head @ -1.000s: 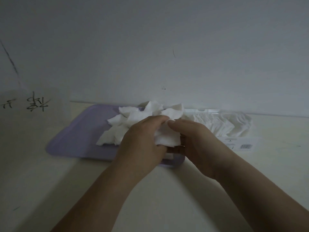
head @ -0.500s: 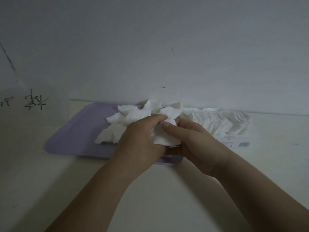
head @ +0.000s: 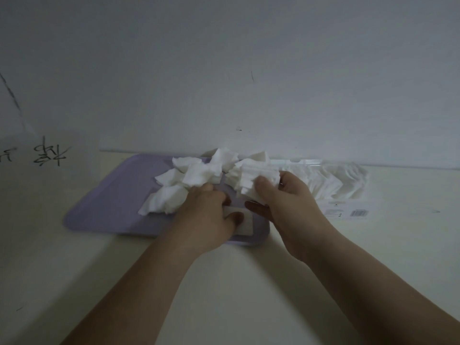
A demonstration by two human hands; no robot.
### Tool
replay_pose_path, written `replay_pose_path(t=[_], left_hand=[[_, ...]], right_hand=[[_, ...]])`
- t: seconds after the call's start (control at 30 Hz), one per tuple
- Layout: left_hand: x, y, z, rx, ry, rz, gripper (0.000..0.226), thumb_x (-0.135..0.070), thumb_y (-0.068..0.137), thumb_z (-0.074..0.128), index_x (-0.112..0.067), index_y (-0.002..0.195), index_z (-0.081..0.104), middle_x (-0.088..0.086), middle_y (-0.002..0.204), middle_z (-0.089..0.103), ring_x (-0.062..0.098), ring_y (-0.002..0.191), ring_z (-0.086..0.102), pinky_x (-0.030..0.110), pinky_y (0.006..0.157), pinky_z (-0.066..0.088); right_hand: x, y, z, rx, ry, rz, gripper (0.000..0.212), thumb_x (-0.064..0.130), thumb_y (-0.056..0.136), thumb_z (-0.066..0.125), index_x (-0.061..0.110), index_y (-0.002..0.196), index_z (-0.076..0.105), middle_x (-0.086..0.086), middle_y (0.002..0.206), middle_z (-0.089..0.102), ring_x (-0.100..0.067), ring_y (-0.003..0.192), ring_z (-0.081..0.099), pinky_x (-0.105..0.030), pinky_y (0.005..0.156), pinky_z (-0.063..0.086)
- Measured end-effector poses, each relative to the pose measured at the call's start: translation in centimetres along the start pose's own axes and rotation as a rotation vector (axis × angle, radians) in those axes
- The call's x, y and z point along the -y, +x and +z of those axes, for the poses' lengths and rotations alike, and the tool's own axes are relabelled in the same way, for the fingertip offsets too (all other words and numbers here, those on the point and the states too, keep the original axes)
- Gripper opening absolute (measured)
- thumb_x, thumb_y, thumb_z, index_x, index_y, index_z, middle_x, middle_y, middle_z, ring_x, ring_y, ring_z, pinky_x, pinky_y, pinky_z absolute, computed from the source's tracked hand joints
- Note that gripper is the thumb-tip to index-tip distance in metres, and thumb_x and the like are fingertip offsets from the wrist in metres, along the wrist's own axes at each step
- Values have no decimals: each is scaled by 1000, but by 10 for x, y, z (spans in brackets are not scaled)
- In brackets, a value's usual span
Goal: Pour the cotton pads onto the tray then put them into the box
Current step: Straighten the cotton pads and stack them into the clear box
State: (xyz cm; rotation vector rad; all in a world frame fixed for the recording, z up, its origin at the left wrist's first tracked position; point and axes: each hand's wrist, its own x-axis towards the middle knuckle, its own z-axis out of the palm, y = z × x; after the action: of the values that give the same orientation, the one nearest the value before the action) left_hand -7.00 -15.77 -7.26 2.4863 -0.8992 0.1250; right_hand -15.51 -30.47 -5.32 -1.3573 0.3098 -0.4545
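Right hand (head: 286, 200) clamped on a thick stack of cotton pads (head: 258, 180), lifted just above the right end of the lilac tray (head: 104, 207); left hand (head: 209, 215) apart from it, pressed flat on the tray with the thumb on one single pad (head: 242, 221). Loose pile of pads (head: 189, 180) heaped across the tray's middle. Clear box (head: 333, 180) just right of the tray, already part-filled with pads

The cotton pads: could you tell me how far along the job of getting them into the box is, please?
Pouring looks done: loose pads lie heaped on the purple tray. Some already fill the clear box beside it. The right hand grips a stack of pads; the left hand reaches into the heap. Most of the heap remains.
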Motion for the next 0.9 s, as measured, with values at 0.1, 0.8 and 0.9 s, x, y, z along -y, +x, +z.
replay_pose_path(t=[0.1, 0.8, 0.9], left_hand=[[0, -2, -4, 39, -28, 2, 19, -47, 89, 72, -29, 93, 64, -6, 95, 57, 16, 90, 54, 29, 72, 37], [-14, -14, -34, -234, -897, -81, 25, 0, 81, 84, -15, 94, 69, 14, 94, 76, 22, 77, 71, 28, 69, 59], [-17, -11, -30, -262, -881, -88, 25, -6, 79, 87, -16, 92, 68, 8, 84, 74, 19, 70, 66, 30, 68, 58]], right_hand=[[-4, 4, -3, -50, -102, -61, 20, 21, 102, 64, 10, 119, 63, -10, 117, 75, -21, 106, 75, -43, 91, 64], [-2, -5, 6, 251, 26, 80, 30, 27, 109, 53, 8, 129, 63, -13, 128, 73, -27, 117, 73, -47, 99, 60], [-1, -5, 4, 277, 25, 71, 40, 38, 103, 63, 7, 127, 65, -13, 123, 76, -26, 115, 74, -46, 98, 61]])
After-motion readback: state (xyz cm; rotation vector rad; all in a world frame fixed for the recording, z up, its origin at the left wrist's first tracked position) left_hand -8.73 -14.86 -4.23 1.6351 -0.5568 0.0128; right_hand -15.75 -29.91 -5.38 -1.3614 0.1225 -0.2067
